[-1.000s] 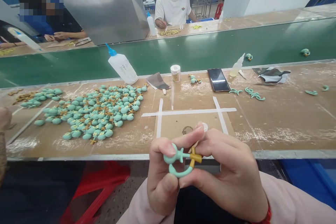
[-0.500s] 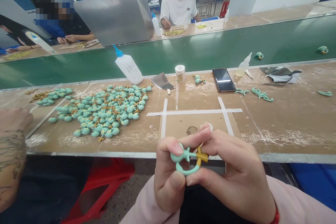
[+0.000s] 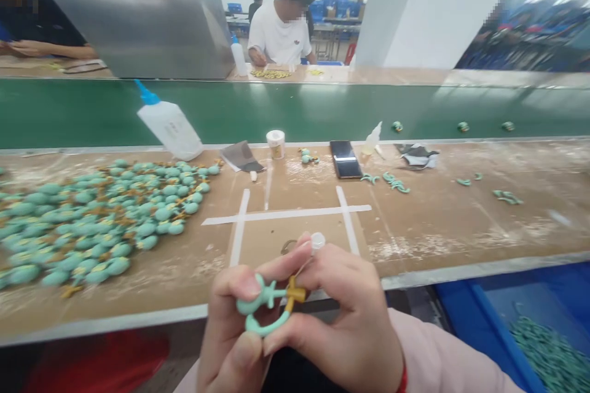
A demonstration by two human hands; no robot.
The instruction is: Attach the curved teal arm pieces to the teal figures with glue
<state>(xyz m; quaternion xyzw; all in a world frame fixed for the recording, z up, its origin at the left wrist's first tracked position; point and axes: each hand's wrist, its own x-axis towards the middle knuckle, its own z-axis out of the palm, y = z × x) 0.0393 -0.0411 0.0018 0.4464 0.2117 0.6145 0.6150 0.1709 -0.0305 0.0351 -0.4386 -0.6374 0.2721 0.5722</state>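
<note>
Between my two hands is a small mint-green and mustard plastic toy part (image 3: pixel 295 292), held just in front of the table edge. My left hand (image 3: pixel 225 319) is closed, pinching the round green end and the curved green arm. The fingers of my right hand (image 3: pixel 345 313) close around the mustard joint, with the thumb against the curved arm. A small white round piece (image 3: pixel 318 241) shows above my right fingers; I cannot tell what it belongs to. Beyond my hands lies a cardboard sheet (image 3: pixel 258 239) edged with white tape. To its left spreads a heap of similar green parts (image 3: pixel 152 196).
A blue-tipped bottle (image 3: pixel 170 129), tape roll (image 3: pixel 276 145), phone (image 3: pixel 345 159), small dropper bottle (image 3: pixel 372 140) and curved green pieces (image 3: pixel 396 183) line the table's back. Behind runs a green conveyor belt (image 3: pixel 322 107). A blue bin (image 3: pixel 488 325) holds green pieces. A person (image 3: pixel 281 31) sits opposite.
The view has turned right, bringing the blue bin's contents into sight and dropping a neighbour's forearm from the left. Both hands keep nearly the same grip on the toy part.
</note>
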